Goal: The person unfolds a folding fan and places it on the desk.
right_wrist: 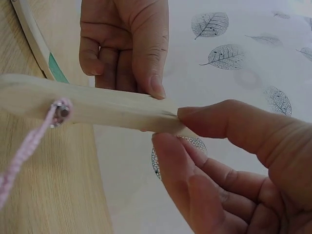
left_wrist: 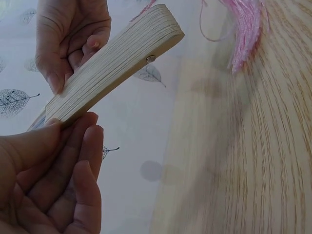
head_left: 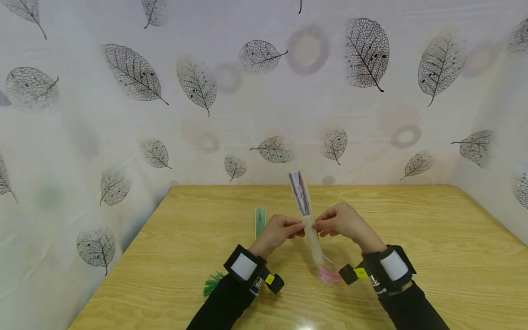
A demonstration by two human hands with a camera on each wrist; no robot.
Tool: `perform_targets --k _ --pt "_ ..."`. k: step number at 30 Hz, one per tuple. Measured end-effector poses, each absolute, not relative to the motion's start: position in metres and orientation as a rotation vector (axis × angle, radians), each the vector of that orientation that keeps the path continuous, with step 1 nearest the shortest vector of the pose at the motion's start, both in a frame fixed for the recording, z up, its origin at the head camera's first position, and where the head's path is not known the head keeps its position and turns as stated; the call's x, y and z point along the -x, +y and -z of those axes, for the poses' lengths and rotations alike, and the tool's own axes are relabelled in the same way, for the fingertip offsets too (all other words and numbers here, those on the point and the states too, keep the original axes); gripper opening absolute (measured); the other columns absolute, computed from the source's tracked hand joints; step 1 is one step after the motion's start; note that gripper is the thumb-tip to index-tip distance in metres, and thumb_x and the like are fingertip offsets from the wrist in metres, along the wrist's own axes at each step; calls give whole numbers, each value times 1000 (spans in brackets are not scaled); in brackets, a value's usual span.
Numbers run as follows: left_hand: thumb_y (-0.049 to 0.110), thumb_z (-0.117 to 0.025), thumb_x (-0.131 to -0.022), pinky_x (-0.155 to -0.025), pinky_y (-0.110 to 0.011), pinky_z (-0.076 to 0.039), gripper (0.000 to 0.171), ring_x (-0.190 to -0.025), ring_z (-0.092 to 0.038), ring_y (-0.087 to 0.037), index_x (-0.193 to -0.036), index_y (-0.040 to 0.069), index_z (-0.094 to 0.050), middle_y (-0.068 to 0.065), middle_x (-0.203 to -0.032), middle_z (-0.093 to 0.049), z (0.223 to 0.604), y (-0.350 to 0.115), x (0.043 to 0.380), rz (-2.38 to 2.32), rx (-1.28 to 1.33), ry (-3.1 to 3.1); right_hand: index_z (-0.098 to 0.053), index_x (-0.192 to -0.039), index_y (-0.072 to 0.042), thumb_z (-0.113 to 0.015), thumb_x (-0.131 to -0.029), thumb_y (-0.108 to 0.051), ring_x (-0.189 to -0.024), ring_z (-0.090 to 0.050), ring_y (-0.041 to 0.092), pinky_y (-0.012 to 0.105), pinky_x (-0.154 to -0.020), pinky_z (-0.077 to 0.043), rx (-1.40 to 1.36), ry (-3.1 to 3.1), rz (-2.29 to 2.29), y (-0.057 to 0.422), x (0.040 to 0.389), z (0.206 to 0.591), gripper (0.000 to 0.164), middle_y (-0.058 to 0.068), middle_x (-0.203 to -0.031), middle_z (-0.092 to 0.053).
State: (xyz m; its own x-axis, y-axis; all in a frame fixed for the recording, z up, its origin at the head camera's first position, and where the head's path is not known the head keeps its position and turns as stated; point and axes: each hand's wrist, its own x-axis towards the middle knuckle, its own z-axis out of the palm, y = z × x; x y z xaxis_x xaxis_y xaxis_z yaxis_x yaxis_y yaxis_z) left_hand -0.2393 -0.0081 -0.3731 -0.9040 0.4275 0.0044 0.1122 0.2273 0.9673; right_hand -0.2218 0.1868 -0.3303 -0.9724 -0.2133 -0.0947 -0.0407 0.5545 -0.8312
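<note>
A closed folding fan (head_left: 312, 240) with pale wooden ribs is held up over the table, its printed leaf (head_left: 301, 193) pointing away. My left hand (head_left: 283, 229) pinches it from the left near the middle, thumb on the ribs. From the other side my right hand (head_left: 343, 223) pinches it at about the same height. A metal rivet (left_wrist: 151, 59) shows near the rounded end in the left wrist view. A pink cord (right_wrist: 24, 148) is looped at the rivet in the right wrist view, and its pink tassel (head_left: 328, 275) hangs at the near end.
A second folding fan (head_left: 260, 220), green-leaved, lies on the wooden table (head_left: 198, 229) partly hidden behind my left arm. Its green tassel (head_left: 212, 283) shows left of that sleeve. A leaf-patterned cloth (head_left: 264, 105) hangs behind the table and along its sides.
</note>
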Motion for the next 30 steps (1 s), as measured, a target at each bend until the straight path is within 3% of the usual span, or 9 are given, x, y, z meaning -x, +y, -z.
perform_targets --k 5,11,20,25,30 --pt "19 -56 -92 -68 -22 -47 27 -81 -66 -13 -104 0 -69 -18 -93 -70 372 -10 238 -1745 -516 2261 -69 -97 3 -66 -84 -19 -68 -67 15 33 -67 -56 160 2645 1358 187 223 332 26 11 -83 -71" --pt "20 -56 -92 -67 -20 -46 27 -80 -65 -11 -103 -1 -69 -17 -92 -70 373 -9 241 -1781 -476 2266 -68 -99 4 -65 -85 -20 -71 -68 18 36 -69 -56 105 2687 1354 188 224 334 28 12 -82 -71" --pt "19 -54 -93 -74 -25 -48 28 -85 -66 -14 -107 -1 -67 -15 -93 -71 375 -10 244 -1927 -376 2243 -66 -99 5 -67 -82 -23 -72 -68 19 29 -64 -53 -83 2750 1498 192 228 333 33 9 -78 -71" --pt "20 -54 -93 -74 -27 -46 29 -80 -64 -8 -110 0 -66 -15 -97 -70 374 -10 246 -2018 -306 2219 -66 -98 5 -66 -83 -23 -72 -69 19 25 -62 -53 -120 2746 1603 192 228 330 32 6 -75 -72" --pt "22 -55 -93 -68 -23 -44 30 -75 -61 -4 -110 0 -66 -12 -89 -71 374 -9 248 -2118 -227 2237 -64 -100 6 -66 -84 -23 -66 -66 8 26 -64 -54 -149 2730 1701 194 229 330 34 0 -73 -71"
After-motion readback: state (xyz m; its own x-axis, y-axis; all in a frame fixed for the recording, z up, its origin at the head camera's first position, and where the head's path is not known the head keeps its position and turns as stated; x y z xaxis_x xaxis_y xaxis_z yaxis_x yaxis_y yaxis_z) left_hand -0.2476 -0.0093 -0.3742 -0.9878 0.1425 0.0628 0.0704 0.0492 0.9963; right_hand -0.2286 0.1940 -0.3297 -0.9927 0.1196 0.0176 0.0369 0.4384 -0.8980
